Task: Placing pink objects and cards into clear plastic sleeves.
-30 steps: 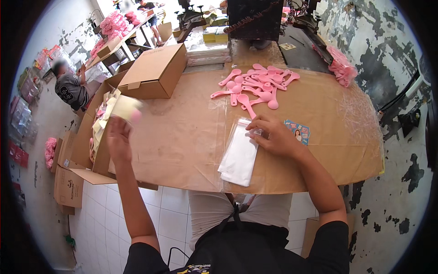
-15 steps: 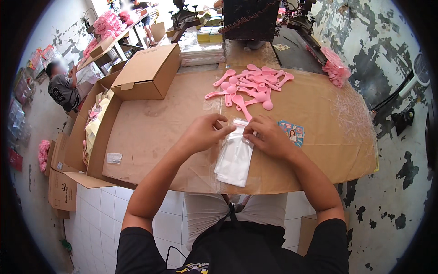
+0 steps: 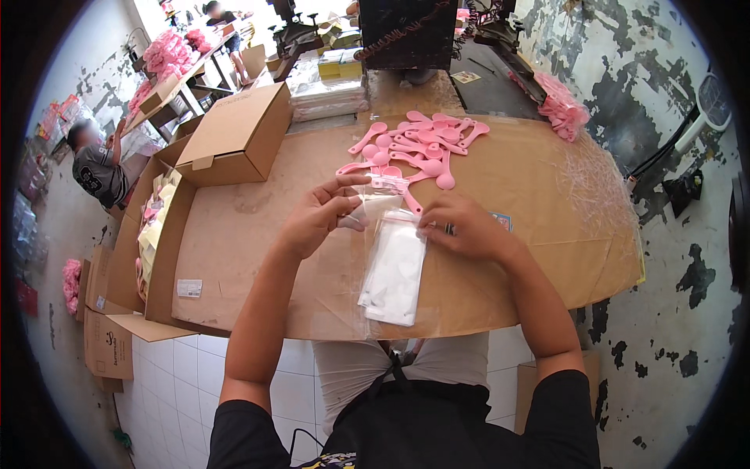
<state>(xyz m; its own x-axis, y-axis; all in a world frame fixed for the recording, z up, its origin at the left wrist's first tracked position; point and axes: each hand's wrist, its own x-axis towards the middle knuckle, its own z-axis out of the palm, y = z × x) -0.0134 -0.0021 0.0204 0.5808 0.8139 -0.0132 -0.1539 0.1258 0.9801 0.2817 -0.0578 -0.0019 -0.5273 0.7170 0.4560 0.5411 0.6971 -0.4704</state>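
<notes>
My left hand (image 3: 322,215) is closed in a pinch on a clear plastic bag (image 3: 380,205), raised over the top end of a stack of similar bags. That stack of clear plastic bags (image 3: 394,270) lies on the table in front of me. My right hand (image 3: 466,227) has its fingers curled at the stack's upper right edge; what they grip, if anything, is hidden. A blue printed card (image 3: 501,222) shows partly from behind my right hand. Just beyond both hands lies a pile of pink plastic measuring spoons (image 3: 426,144).
On the left stand a closed cardboard box (image 3: 234,133) and an open carton (image 3: 166,270) with yellowish packets. A white label (image 3: 189,288) lies on the brown-covered table (image 3: 562,258). Pink bundles (image 3: 564,109) sit at the far right. Another person (image 3: 101,168) works at far left.
My left hand has moved left and lifted a clear bag away from the stack. My right hand has shifted slightly and now covers more of the card. The view has tilted a little.
</notes>
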